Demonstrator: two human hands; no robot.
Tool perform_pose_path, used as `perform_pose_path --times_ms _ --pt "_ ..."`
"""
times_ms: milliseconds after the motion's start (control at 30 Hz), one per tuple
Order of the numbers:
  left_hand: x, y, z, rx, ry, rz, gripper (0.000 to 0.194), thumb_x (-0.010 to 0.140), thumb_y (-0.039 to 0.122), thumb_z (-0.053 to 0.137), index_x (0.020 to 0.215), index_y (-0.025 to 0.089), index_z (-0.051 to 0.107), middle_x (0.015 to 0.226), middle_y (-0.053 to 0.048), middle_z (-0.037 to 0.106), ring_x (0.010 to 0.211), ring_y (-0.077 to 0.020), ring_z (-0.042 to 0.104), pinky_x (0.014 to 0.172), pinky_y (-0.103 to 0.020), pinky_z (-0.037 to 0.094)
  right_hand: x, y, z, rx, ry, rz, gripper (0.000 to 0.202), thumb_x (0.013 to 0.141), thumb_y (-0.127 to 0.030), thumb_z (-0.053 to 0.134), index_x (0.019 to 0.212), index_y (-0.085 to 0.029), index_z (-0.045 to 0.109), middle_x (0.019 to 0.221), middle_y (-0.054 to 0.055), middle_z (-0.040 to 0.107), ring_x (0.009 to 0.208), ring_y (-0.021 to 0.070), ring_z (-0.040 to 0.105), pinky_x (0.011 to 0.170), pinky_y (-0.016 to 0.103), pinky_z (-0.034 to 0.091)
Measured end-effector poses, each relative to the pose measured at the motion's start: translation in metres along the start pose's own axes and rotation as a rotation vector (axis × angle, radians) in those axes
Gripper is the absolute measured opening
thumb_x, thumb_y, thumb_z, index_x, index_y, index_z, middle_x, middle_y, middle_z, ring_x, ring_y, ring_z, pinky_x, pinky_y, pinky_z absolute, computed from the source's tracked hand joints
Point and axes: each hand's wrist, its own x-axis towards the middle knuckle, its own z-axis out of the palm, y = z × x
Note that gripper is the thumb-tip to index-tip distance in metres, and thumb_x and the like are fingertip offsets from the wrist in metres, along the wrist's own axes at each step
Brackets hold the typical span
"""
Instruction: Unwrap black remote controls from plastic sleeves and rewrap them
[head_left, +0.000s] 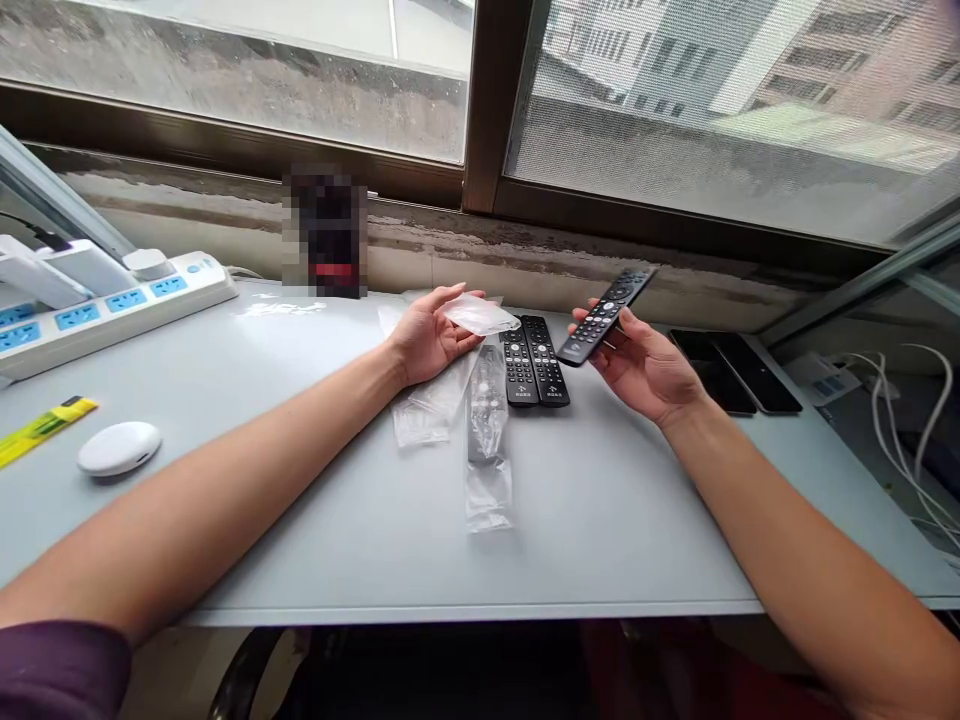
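A black remote control [606, 318] is gripped in my right hand [651, 368], tilted above the table with its buttons facing up. My left hand [429, 338], palm turned up, holds a clear plastic bag [486, 316] between thumb and fingers. Below and between the hands, two bare black remotes lie side by side, a left one [519, 372] and a right one [550, 372]. Nearer to me rests a remote in a clear plastic sleeve [487, 412]. Loose clear bags [421, 422] lie under and beside my left hand.
A white power strip [112, 305] with plugs stands at the left. Near it are a white oval case [120, 448] and a yellow packet [45, 428]. Two dark flat devices [754, 372] lie beyond my right wrist, with white cables [892, 420] farther right. A pixelated dark object [330, 235] stands by the wall.
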Motion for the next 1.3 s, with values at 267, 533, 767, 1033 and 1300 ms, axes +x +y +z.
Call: perform_pose_path --times_ms 267,533,767,1033,1300 --pt "0.0 -0.006 0.0 0.082 -0.046 0.061 0.04 0.096 0.042 0.082 0.124 0.014 0.08 0.128 -0.016 0.084 0.131 -0.0293 0.079 0.118 -0.042 0.061 -0.005 0.001 0.007 -0.028 -0.024 -0.095 0.039 0.078 -0.027 0.104 0.11 -0.038 0.084 0.141 -0.007 0.085 0.152 0.0252 0.069 0.132 0.048 0.059" --pt "-0.001 -0.009 0.002 0.184 -0.081 0.075 0.041 0.094 0.045 0.084 0.122 0.015 0.081 0.119 -0.015 0.085 0.123 -0.0319 0.08 0.116 -0.044 0.062 -0.006 -0.002 0.006 -0.029 -0.011 0.018 0.023 0.091 -0.045 0.093 0.108 -0.031 0.087 0.126 0.003 0.09 0.137 0.0293 0.078 0.092 0.036 0.075" --pt "-0.002 -0.011 0.003 0.219 -0.133 0.102 0.035 0.096 0.042 0.08 0.117 0.014 0.081 0.114 -0.015 0.084 0.117 -0.0313 0.08 0.117 -0.045 0.061 -0.01 -0.004 0.01 -0.057 -0.008 0.001 0.032 0.086 -0.033 0.096 0.115 -0.033 0.084 0.135 0.003 0.088 0.143 0.0306 0.075 0.097 0.041 0.073" --pt "-0.003 -0.014 0.004 0.243 -0.124 0.12 0.035 0.094 0.04 0.084 0.115 0.013 0.082 0.115 -0.016 0.084 0.121 -0.0329 0.079 0.12 -0.047 0.059 -0.011 -0.003 0.01 -0.085 -0.061 0.043 0.027 0.091 -0.046 0.094 0.112 -0.031 0.087 0.128 0.005 0.089 0.122 0.0286 0.082 0.082 0.037 0.072" --pt "-0.003 -0.016 0.005 0.25 -0.132 0.136 0.032 0.089 0.036 0.088 0.111 0.013 0.084 0.107 -0.013 0.085 0.116 -0.0314 0.08 0.12 -0.047 0.058 -0.014 0.002 0.014 -0.112 -0.137 0.063 0.029 0.093 -0.046 0.094 0.116 -0.032 0.086 0.129 0.005 0.088 0.114 0.0274 0.082 0.083 0.039 0.07"
